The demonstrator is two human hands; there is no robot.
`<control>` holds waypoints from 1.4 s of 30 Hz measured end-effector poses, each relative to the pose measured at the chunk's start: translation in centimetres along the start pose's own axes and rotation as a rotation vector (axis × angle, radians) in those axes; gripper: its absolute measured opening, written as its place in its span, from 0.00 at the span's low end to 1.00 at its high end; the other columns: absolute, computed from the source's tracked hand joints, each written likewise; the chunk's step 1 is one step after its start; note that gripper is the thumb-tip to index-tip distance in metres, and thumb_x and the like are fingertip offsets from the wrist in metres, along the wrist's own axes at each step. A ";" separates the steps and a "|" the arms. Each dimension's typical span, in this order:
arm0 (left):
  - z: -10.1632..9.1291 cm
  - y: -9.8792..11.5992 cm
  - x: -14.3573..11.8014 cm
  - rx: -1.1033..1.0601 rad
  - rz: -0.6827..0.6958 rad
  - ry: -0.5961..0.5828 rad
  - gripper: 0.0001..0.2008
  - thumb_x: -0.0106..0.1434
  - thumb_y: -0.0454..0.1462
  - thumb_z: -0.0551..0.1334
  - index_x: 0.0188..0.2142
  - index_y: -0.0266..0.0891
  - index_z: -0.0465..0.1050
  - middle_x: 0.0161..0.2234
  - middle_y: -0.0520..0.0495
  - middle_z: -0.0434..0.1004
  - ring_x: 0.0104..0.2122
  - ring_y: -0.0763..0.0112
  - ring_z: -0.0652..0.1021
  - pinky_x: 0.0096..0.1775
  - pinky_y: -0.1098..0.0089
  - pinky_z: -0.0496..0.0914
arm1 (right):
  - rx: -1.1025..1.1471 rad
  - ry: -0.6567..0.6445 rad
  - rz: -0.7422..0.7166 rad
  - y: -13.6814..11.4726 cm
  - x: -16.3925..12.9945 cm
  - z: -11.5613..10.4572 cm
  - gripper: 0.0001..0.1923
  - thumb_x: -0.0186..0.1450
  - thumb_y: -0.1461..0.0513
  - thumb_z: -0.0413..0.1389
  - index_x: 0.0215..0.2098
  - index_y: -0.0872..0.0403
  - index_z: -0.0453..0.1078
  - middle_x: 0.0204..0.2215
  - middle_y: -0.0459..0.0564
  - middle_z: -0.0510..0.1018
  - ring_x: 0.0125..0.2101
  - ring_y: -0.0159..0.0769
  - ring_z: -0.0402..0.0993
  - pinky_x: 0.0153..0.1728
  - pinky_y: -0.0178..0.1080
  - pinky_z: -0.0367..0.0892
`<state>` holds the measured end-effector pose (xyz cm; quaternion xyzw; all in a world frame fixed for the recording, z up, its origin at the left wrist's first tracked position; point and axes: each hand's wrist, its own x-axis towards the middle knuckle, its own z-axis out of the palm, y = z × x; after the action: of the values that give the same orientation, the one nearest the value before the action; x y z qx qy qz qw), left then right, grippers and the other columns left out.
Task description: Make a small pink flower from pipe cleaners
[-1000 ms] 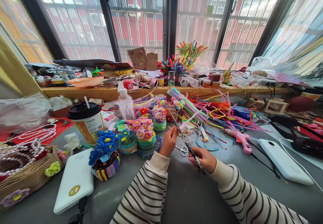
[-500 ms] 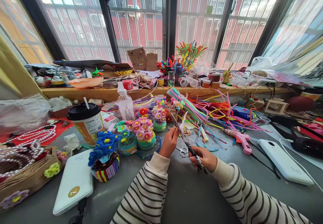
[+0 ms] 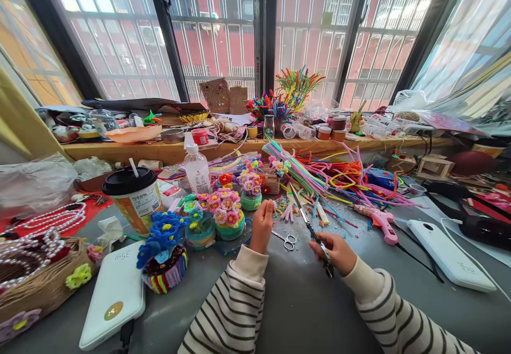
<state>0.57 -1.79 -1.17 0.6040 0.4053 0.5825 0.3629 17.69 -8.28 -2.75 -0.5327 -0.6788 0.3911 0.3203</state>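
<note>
My right hand (image 3: 334, 254) is wrapped round the dark handles of a long pair of scissors (image 3: 305, 218), whose blades point up and away to the left. My left hand (image 3: 262, 227) is closed with its fingertips pressed together; anything between them is too small or hidden to name. A gap separates it from the blades. Between the hands, small silver scissors (image 3: 286, 240) lie on the grey table (image 3: 307, 311). Just beyond them sit short pale pink fuzzy pieces (image 3: 287, 213). Pots of pink fuzzy flowers (image 3: 222, 207) stand left of my left hand.
A bundle of pipe cleaners (image 3: 303, 170) lies behind the hands. To the right are a pink glue gun (image 3: 383, 225) and a white power bank (image 3: 451, 255). On the left stand a lidded cup (image 3: 138, 199), a plastic bottle (image 3: 197, 170) and a pot of blue flowers (image 3: 163, 258).
My hands have moved apart: the right one shifted right with the scissors, the left slightly left. The pale pink pieces now show between them. The view has shifted slightly.
</note>
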 end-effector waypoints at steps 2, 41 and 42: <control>-0.1 0.1 0.1 -0.071 -0.017 0.000 0.13 0.55 0.43 0.48 0.20 0.37 0.57 0.17 0.56 0.54 0.19 0.81 0.58 0.22 0.78 0.55 | -0.236 0.017 -0.036 0.2 -0.5 -1.2 0.16 0.52 0.52 0.46 0.17 0.55 0.54 0.11 0.42 0.61 0.13 0.26 0.57 0.15 0.31 0.52; -0.3 0.8 -0.2 -0.263 -0.488 -0.571 0.17 0.49 0.45 0.55 0.33 0.35 0.71 0.23 0.51 0.64 0.21 0.81 0.64 0.26 0.77 0.58 | -0.442 0.783 -0.505 -2.1 3.1 -7.4 0.08 0.55 0.59 0.50 0.30 0.54 0.67 0.27 0.50 0.72 0.26 0.32 0.67 0.27 0.34 0.63; -0.3 0.8 -0.1 -0.259 -0.486 -0.556 0.18 0.49 0.45 0.55 0.33 0.35 0.71 0.23 0.51 0.64 0.21 0.81 0.64 0.25 0.77 0.59 | -0.469 0.945 -0.466 -1.5 3.1 -9.6 0.10 0.54 0.59 0.50 0.31 0.55 0.68 0.28 0.50 0.72 0.27 0.32 0.67 0.28 0.35 0.63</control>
<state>0.33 -2.23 -0.53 0.5745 0.3460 0.3398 0.6594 24.44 -3.67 3.33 -0.5427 -0.6300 -0.1314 0.5398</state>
